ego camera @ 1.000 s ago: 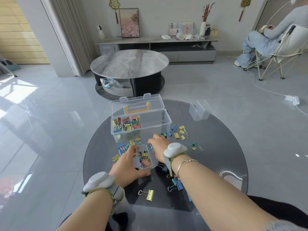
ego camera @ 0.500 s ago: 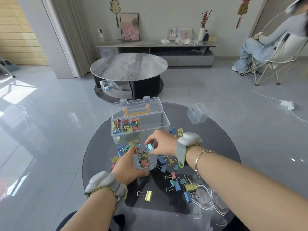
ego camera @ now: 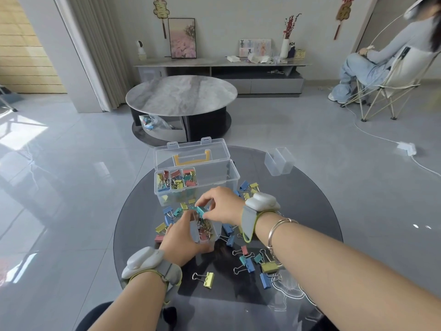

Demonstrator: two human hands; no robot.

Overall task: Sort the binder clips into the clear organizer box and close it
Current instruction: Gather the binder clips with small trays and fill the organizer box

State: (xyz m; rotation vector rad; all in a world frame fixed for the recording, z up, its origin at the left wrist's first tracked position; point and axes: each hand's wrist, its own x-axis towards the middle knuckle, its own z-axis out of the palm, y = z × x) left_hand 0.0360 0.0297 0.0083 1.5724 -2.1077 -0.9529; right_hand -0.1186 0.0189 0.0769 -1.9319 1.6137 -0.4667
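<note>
Currently a teal binder clip (ego camera: pixel 200 209) is pinched in the grip of the right hand (ego camera: pixel 220 206), directly above a small clear insert bin (ego camera: pixel 204 231) that is held steady by the curled fingers of the left hand (ego camera: pixel 182 242). The bin, already holding several clips, is kept just in front of the clear organizer box (ego camera: pixel 198 179), whose lid stands open and whose left-hand compartments are filled. Many loose binder clips (ego camera: pixel 248 263) are scattered over the dark glass tabletop (ego camera: pixel 310 211) around both hands. For this step the clip is best lowered fully past the bin's rim before being released, so that it is not bounced out; the bin should be kept upright and still, and tangled wire handles should be watched for.
</note>
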